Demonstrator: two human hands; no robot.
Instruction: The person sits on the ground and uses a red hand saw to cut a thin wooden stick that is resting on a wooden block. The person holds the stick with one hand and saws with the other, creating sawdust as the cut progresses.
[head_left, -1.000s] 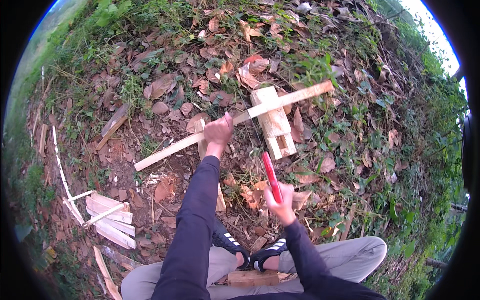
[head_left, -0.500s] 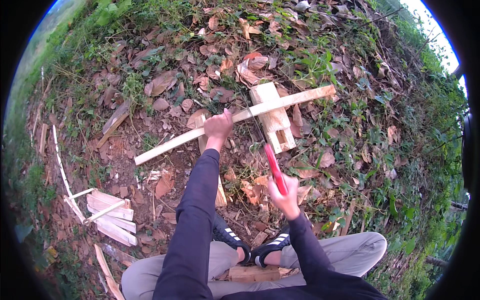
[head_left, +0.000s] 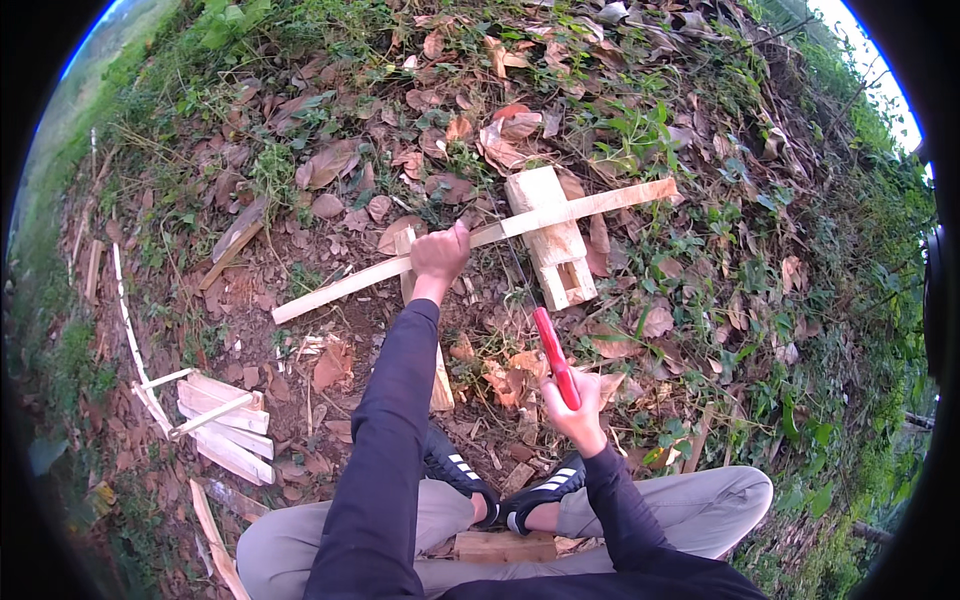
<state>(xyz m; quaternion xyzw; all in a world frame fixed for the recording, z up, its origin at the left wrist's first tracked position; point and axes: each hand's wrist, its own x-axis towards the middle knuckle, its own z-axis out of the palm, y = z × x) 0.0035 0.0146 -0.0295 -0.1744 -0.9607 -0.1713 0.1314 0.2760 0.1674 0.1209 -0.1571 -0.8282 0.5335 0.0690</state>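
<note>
My left hand (head_left: 440, 262) is closed around a long pale wooden strip (head_left: 620, 199), which slants up to the right. The strip lies across a thick wooden block (head_left: 553, 243) with a notch cut in its near end. Under the strip by my left hand is another narrow board (head_left: 441, 385), partly hidden by my arm. My right hand (head_left: 575, 410) grips the red handle of a hand saw (head_left: 554, 352). Its thin blade runs up and left from the handle and meets the strip just left of the block.
A stack of short pale boards (head_left: 225, 425) lies at the lower left, beside a long thin stick (head_left: 125, 300). A weathered wood piece (head_left: 235, 245) rests farther up. Dry leaves and green plants cover the ground. My shoes (head_left: 545, 490) are close below the work.
My right hand has drawn the saw back toward me, down and slightly right. My left hand still holds the strip in nearly the same place.
</note>
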